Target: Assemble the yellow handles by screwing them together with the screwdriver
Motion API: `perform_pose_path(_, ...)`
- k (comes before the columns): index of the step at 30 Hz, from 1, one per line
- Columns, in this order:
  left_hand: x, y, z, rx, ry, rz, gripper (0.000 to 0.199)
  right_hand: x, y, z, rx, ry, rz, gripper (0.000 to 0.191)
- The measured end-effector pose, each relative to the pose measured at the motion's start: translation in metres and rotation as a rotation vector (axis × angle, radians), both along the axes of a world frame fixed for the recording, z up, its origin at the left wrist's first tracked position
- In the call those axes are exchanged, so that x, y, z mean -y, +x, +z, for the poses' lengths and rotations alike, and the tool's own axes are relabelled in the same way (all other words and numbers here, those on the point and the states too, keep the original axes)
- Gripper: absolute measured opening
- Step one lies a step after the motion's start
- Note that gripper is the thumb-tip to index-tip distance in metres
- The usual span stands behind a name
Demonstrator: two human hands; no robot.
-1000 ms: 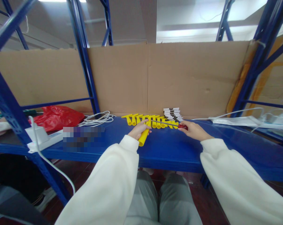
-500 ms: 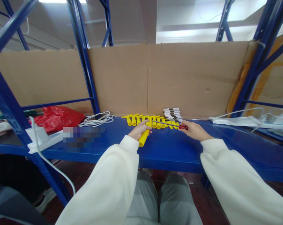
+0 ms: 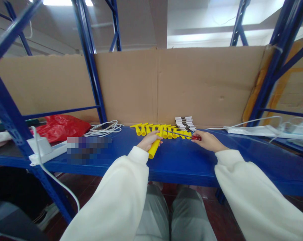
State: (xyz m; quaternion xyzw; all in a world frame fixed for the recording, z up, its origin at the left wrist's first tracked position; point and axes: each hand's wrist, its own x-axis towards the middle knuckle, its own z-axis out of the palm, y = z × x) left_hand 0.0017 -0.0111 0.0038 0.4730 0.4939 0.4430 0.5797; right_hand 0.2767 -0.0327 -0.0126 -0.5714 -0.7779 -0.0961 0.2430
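My left hand (image 3: 147, 141) is closed round a yellow T-shaped piece (image 3: 154, 149), whose thick tube points down toward me. In my right hand (image 3: 209, 140) is the red handle of a screwdriver (image 3: 196, 137). Its thin metal shaft reaches left to the top of the held piece; whether the tip touches it is too small to tell. Behind my hands, several more yellow pieces (image 3: 139, 130) lie in a row on the blue shelf (image 3: 181, 160). A stack of white and black items (image 3: 184, 121) sits at the back, behind the right end of that row.
A red plastic bag (image 3: 63, 128), a coiled white cable (image 3: 107, 128) and a power strip (image 3: 49, 152) are at the left. Cardboard (image 3: 191, 83) stands along the back. Blue posts rise on both sides. At the far right lie a white strip (image 3: 254, 130) and cables.
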Motion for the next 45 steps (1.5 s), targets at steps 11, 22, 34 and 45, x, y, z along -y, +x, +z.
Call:
perform_pose_path(11,0.004,0.001,0.002,0.081,0.040,-0.012,0.054,-0.005,0.005,-0.003,-0.044,0.002,0.027,0.013)
perform_pose_path(22,0.000,-0.001,0.004,0.116,0.056,-0.013,0.057,-0.008,0.006,-0.005,-0.068,-0.002,0.056,0.015)
perform_pose_path(34,0.004,-0.001,0.006,0.169,0.070,0.045,0.053,-0.014,0.011,-0.009,-0.063,-0.015,0.114,0.009)
perform_pose_path(45,-0.004,-0.002,0.001,0.184,0.053,0.041,0.056,-0.020,0.017,-0.012,0.024,-0.088,0.145,0.006)
